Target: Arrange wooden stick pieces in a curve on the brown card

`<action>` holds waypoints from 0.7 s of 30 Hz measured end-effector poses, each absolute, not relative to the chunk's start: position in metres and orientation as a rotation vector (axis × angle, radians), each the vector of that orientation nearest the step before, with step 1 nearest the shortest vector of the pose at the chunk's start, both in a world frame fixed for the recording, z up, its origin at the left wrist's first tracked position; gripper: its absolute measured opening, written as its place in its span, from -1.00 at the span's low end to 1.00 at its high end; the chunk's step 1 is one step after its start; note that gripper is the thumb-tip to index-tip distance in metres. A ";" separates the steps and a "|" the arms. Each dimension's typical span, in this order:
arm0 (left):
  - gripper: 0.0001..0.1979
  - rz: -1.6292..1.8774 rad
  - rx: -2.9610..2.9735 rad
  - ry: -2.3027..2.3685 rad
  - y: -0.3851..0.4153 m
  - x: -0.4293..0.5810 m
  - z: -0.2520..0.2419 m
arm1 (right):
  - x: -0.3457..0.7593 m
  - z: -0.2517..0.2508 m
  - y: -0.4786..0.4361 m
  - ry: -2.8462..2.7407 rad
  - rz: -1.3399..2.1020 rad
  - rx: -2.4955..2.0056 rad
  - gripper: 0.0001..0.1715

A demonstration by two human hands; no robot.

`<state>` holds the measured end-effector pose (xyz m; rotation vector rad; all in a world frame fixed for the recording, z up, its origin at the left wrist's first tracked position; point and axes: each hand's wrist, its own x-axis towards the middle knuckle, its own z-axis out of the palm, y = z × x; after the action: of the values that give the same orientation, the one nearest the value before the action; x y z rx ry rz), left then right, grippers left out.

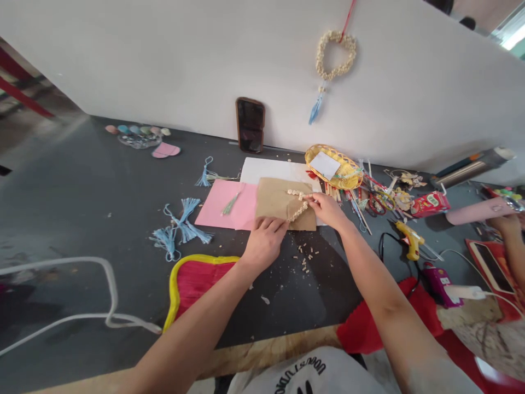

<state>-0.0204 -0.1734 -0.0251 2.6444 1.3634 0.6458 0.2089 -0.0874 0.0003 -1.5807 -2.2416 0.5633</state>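
Observation:
A bent strand of small cream-coloured pieces (pixel 299 210) lies in an open angle on a sheet of brown cardboard (pixel 273 197). My right hand (pixel 326 210) pinches it near the corner of the bend. At the strand's lower end, my left hand (pixel 266 241) rests on the cardboard's near edge with curled fingers, its fingertips closed at that end and partly hidden. Pink sheets (pixel 213 205) with a pale green tassel (pixel 231 203) lie left of the cardboard, and a white sheet (pixel 262 169) shows behind. Several tiny cut pieces (pixel 304 260) are scattered in front.
A heart-shaped ornament (pixel 318 60) hangs on the white partition above a leaning phone (pixel 250 125). Right stand a yellow basket (pixel 348 178), sticks, a juice box (pixel 430 203) and a yellow glue gun (pixel 411 241). Blue tassels (pixel 186 221) and a red, yellow-edged piece (pixel 197 282) lie left. Another person's hand (pixel 506 227) is far right.

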 end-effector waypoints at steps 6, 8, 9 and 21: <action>-0.61 0.657 2.649 1.358 -0.174 -0.020 -0.025 | 0.217 -0.005 -0.098 -2.285 0.526 -1.502 -0.77; -0.61 0.662 2.646 1.359 -0.174 -0.020 -0.025 | 0.217 -0.007 -0.098 -2.299 0.498 -1.486 -0.82; -0.60 0.663 2.644 1.358 -0.174 -0.020 -0.024 | 0.216 -0.008 -0.098 -2.298 0.489 -1.485 -0.84; -0.58 0.658 2.620 1.354 -0.174 -0.020 -0.025 | 0.216 -0.002 -0.086 -2.214 0.447 -1.473 -0.84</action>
<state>-0.0200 -0.1739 -0.0247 2.6204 1.3538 0.6580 0.2158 -0.0858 -0.0021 -1.4726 -2.2144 0.4466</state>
